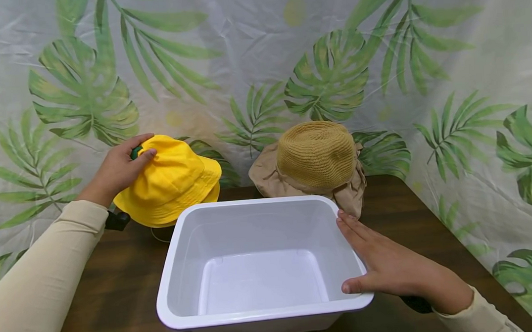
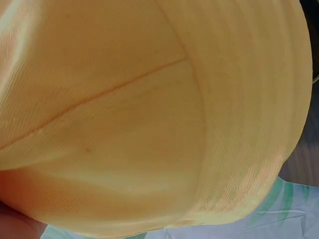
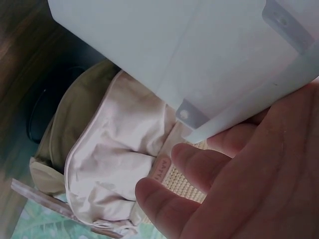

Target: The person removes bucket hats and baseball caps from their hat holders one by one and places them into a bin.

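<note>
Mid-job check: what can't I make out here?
Head: inside of yellow hat, turned away from camera.
Head: lower front of beige hat, behind white tub.
Left wrist: most of left grip, cut off by frame edge.
Right wrist: identity of dark shape, shadowed, partly behind beige hat.

left hand (image 1: 125,164) pinching, thumb (image 1: 147,155) on the near side of its fingers (image 1: 141,139), sleeved forearm (image 1: 52,272) behind it; right hand (image 1: 383,260), well apart to its right, has fingers nearly straight, thumb spread away from them.
</note>
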